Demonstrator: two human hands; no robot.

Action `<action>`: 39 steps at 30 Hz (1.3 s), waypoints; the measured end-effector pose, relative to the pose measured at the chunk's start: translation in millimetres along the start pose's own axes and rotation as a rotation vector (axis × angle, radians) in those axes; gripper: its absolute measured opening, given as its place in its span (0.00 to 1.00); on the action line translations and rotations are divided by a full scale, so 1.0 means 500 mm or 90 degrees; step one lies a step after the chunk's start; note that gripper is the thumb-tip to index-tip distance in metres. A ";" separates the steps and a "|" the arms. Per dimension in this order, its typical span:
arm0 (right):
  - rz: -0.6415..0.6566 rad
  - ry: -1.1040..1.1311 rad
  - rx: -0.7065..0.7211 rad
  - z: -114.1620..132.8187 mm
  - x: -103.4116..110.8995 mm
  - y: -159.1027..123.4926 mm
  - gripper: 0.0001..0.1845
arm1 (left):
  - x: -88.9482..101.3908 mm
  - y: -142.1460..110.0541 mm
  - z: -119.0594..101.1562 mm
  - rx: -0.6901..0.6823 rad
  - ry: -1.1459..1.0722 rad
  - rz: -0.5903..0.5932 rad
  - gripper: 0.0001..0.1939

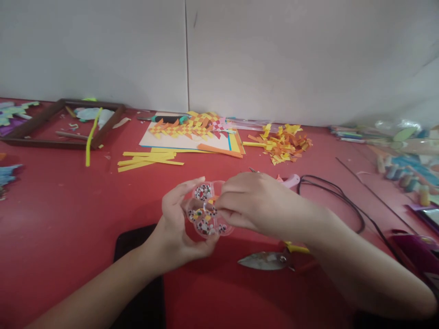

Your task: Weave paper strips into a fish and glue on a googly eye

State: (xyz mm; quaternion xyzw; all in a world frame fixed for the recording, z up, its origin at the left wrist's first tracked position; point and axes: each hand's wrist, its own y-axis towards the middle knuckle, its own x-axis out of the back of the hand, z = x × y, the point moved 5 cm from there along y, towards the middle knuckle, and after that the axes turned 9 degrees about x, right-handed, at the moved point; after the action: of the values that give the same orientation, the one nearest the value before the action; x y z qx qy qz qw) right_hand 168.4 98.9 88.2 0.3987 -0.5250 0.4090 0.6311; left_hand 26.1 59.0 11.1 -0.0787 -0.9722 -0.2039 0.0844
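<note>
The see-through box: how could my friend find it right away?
Start at the red table and look to the middle of the view. There the left hand holds the clear, scalloped box, with the right hand over it. Unlike the yellow paper strips beyond, it's see-through and holds tiny, mostly black-and-white pieces.

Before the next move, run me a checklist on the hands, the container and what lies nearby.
1. Left hand has a grip on the clear container: ok, fingers and thumb span its edge.
2. Googly eyes are inside: ok, several compartments hold them.
3. Right hand is at the container: ok, bent fingers over its right side.
4. Right hand has pinched something: cannot tell, fingertips hidden.
5. Table near the right forearm is free of blades: not ok, scissors lie there.
</note>
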 end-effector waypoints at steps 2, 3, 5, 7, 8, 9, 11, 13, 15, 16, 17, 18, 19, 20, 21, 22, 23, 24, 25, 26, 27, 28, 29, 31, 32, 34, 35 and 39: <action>-0.006 -0.007 -0.024 -0.014 0.011 -0.006 0.10 | 0.005 0.002 0.008 0.019 0.017 -0.032 0.49; -0.004 -0.021 -0.050 -0.023 0.016 -0.008 0.10 | 0.008 0.003 0.013 0.031 0.035 -0.056 0.48; 0.033 -0.064 -0.103 -0.040 0.017 -0.008 0.10 | 0.019 0.005 0.024 0.056 0.080 -0.116 0.47; 0.111 -0.107 -0.157 -0.057 0.003 -0.003 0.11 | 0.029 0.007 0.031 0.067 0.120 -0.169 0.46; 0.154 -0.120 -0.182 -0.066 -0.009 0.000 0.10 | 0.032 0.008 0.032 0.067 0.132 -0.183 0.46; 0.191 -0.127 -0.203 -0.075 -0.023 0.004 0.09 | 0.034 0.009 0.031 0.063 0.135 -0.188 0.47; 0.245 -0.114 -0.231 -0.092 -0.053 0.010 0.08 | 0.033 0.010 0.028 0.047 0.132 -0.177 0.47; 0.270 -0.087 -0.241 -0.107 -0.078 0.014 0.07 | 0.031 0.009 0.024 0.036 0.125 -0.163 0.47; 0.278 -0.071 -0.247 -0.116 -0.086 0.013 0.08 | 0.030 0.008 0.021 0.028 0.120 -0.155 0.47; 0.279 -0.070 -0.249 -0.118 -0.083 0.011 0.09 | 0.029 0.007 0.020 0.026 0.116 -0.152 0.48; 0.270 -0.077 -0.256 -0.118 -0.076 0.009 0.10 | 0.028 0.007 0.020 0.026 0.111 -0.147 0.48; 0.244 -0.087 -0.270 -0.117 -0.063 0.006 0.11 | 0.026 0.006 0.020 0.029 0.105 -0.140 0.48; 0.196 -0.094 -0.282 -0.114 -0.046 0.005 0.13 | 0.023 0.006 0.021 0.034 0.099 -0.131 0.48; 0.131 -0.093 -0.285 -0.107 -0.028 0.004 0.14 | 0.021 0.005 0.022 0.040 0.093 -0.120 0.48; 0.054 -0.080 -0.272 -0.096 -0.011 0.003 0.15 | 0.018 0.005 0.024 0.046 0.087 -0.110 0.47; -0.017 -0.057 -0.240 -0.083 0.001 0.004 0.14 | 0.015 0.004 0.025 0.050 0.082 -0.101 0.47; -0.071 -0.031 -0.194 -0.068 0.008 0.004 0.13 | 0.013 0.003 0.026 0.052 0.078 -0.092 0.47; -0.100 -0.010 -0.143 -0.052 0.008 0.005 0.13 | 0.011 0.002 0.027 0.051 0.076 -0.084 0.47; -0.109 -0.004 -0.098 -0.038 0.004 0.006 0.12 | 0.010 0.001 0.027 0.052 0.075 -0.076 0.48; -0.106 -0.015 -0.068 -0.027 -0.003 0.007 0.12 | 0.008 -0.001 0.027 0.054 0.076 -0.065 0.48; -0.098 -0.039 -0.053 -0.019 -0.011 0.009 0.12 | 0.007 -0.002 0.027 0.058 0.078 -0.054 0.49; -0.085 -0.066 -0.048 -0.014 -0.018 0.011 0.12 | 0.005 -0.004 0.027 0.063 0.080 -0.043 0.49; -0.066 -0.087 -0.048 -0.010 -0.024 0.014 0.12 | 0.003 -0.005 0.026 0.069 0.081 -0.034 0.49; -0.002 -0.112 -0.063 -0.006 -0.033 0.023 0.11 | 0.000 -0.007 0.024 0.078 0.082 -0.018 0.48; 0.039 -0.118 -0.076 -0.005 -0.037 0.028 0.10 | -0.002 -0.007 0.023 0.084 0.080 -0.012 0.47; 0.120 -0.124 -0.097 -0.004 -0.042 0.035 0.10 | -0.004 -0.006 0.022 0.092 0.075 -0.003 0.47; 0.149 -0.128 -0.103 -0.003 -0.044 0.037 0.10 | -0.003 -0.006 0.023 0.094 0.076 -0.004 0.47; 0.186 -0.144 -0.056 0.002 -0.054 0.041 0.11 | -0.001 -0.005 0.024 0.095 0.096 -0.006 0.49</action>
State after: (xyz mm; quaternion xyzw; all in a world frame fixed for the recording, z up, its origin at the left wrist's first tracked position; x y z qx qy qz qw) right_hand 146.0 102.3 63.1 0.3337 -0.6621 0.4254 0.5189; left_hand 24.6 61.6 -1.0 -0.0520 -0.9759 -0.1366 0.1619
